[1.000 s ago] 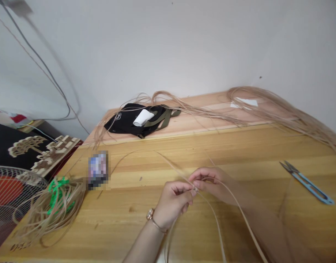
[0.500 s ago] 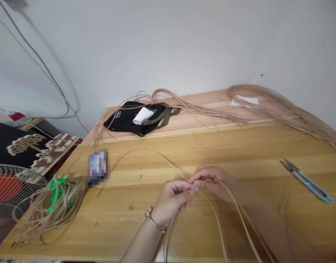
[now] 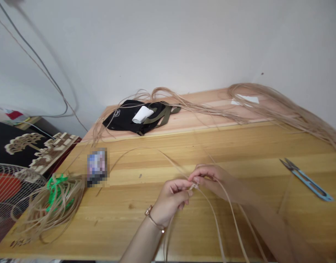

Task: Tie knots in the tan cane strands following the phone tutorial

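Thin tan rattan strips (image 3: 213, 210) cross in a small woven knot (image 3: 194, 186) above the table. My left hand (image 3: 176, 197), with a bracelet at its wrist, pinches the knot's left side between thumb and fingers. From the far right side my right hand (image 3: 207, 179) pinches the strips at the same knot, its fingertips almost touching the left ones. Loose strip ends arch toward the back left and hang down past the table's front edge. Part of the crossing is hidden behind the fingers.
Blue-handled thread snips (image 3: 307, 182) lie at the right. A coil of strips (image 3: 71, 204) tied with green string (image 3: 56, 191) sits at the left, near a fan (image 3: 11, 204). A black bag (image 3: 126, 118) and a long strip bundle (image 3: 288, 109) lie along the wall.
Both hands stay pinched at the knot, with only a slight shift of the fingers. More of the knot shows between them, and the hanging strips have swung a little to the left.
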